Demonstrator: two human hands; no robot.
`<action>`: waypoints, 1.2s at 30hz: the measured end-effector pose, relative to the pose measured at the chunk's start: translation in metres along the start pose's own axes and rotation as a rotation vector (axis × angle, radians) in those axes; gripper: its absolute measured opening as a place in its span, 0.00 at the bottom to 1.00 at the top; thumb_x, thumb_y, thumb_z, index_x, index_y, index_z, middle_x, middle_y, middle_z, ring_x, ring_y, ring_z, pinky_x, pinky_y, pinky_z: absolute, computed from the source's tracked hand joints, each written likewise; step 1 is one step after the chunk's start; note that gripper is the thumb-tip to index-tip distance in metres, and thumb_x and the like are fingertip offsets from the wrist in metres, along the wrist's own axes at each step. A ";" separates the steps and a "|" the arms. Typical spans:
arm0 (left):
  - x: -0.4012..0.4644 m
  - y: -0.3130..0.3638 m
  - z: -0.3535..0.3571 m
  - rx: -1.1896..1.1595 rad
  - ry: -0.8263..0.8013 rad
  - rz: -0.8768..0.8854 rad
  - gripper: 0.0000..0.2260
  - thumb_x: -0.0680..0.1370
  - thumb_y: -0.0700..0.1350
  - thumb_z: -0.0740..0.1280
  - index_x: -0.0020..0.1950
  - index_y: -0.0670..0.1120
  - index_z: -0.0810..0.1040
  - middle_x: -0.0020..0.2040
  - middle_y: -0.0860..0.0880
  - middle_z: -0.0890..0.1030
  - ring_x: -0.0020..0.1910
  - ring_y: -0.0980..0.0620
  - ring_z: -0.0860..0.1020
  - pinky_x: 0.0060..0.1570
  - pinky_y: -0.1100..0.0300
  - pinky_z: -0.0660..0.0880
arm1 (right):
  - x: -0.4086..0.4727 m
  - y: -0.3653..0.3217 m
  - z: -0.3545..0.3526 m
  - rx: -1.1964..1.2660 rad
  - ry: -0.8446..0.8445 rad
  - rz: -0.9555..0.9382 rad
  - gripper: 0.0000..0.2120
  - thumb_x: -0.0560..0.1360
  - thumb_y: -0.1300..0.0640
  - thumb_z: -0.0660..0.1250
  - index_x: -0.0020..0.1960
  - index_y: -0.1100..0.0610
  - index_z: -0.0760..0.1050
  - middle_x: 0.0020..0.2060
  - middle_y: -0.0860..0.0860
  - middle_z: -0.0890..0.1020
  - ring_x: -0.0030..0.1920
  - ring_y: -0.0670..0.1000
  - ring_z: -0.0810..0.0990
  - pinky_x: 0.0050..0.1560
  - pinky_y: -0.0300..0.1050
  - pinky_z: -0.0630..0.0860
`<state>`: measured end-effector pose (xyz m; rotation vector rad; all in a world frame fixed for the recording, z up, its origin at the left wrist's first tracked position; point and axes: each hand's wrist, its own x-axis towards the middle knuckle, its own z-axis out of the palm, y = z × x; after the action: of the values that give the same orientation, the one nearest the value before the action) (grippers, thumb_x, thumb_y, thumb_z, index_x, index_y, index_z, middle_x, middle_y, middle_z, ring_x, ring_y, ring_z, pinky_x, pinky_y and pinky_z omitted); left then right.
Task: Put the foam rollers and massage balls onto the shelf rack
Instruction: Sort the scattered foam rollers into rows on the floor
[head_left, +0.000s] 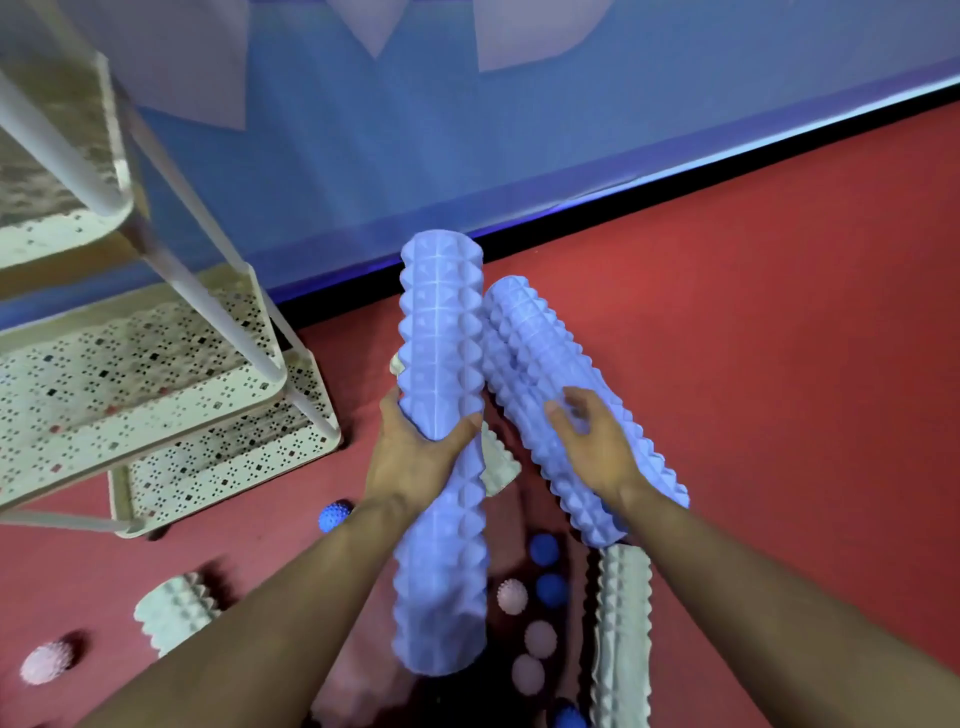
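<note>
Two knobbly lilac foam rollers are up off the red floor (779, 312): the left hand (415, 457) grips one (441, 467), the right hand (592, 441) rests loose-fingered on the other (545, 374). Three pale green rollers, four blue and five pink spiky balls lie below; the white perforated shelf rack (156, 395) stands left.

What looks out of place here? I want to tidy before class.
Nothing is damaged, but the rollers and spiky balls lie strewn over the red floor, including a pale roller and a pink ball, while the shelf rack holds none that show.
</note>
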<state>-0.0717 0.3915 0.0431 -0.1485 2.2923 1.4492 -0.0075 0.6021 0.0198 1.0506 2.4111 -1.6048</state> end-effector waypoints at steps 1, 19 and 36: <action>-0.002 0.005 0.001 -0.049 0.010 0.000 0.37 0.67 0.62 0.78 0.69 0.54 0.62 0.61 0.57 0.77 0.58 0.53 0.78 0.59 0.54 0.75 | -0.015 -0.008 0.004 0.091 -0.101 0.008 0.19 0.80 0.42 0.66 0.67 0.47 0.71 0.49 0.56 0.82 0.39 0.49 0.83 0.39 0.42 0.80; -0.018 0.006 0.014 -0.241 -0.184 -0.076 0.41 0.71 0.62 0.75 0.76 0.53 0.58 0.64 0.52 0.78 0.59 0.50 0.81 0.60 0.46 0.78 | -0.068 -0.018 -0.005 -0.048 -0.347 -0.025 0.36 0.70 0.40 0.77 0.72 0.46 0.65 0.61 0.35 0.71 0.60 0.39 0.73 0.57 0.34 0.69; 0.081 -0.095 0.098 1.188 -0.699 0.413 0.36 0.78 0.52 0.66 0.81 0.50 0.50 0.82 0.55 0.44 0.81 0.51 0.39 0.78 0.44 0.46 | -0.027 0.082 0.001 -0.176 -0.006 0.048 0.45 0.60 0.28 0.77 0.70 0.43 0.67 0.55 0.40 0.82 0.53 0.40 0.81 0.54 0.38 0.78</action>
<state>-0.0874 0.4462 -0.1049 1.0288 2.1895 0.0016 0.0591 0.6062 -0.0346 1.0620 2.4489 -1.3504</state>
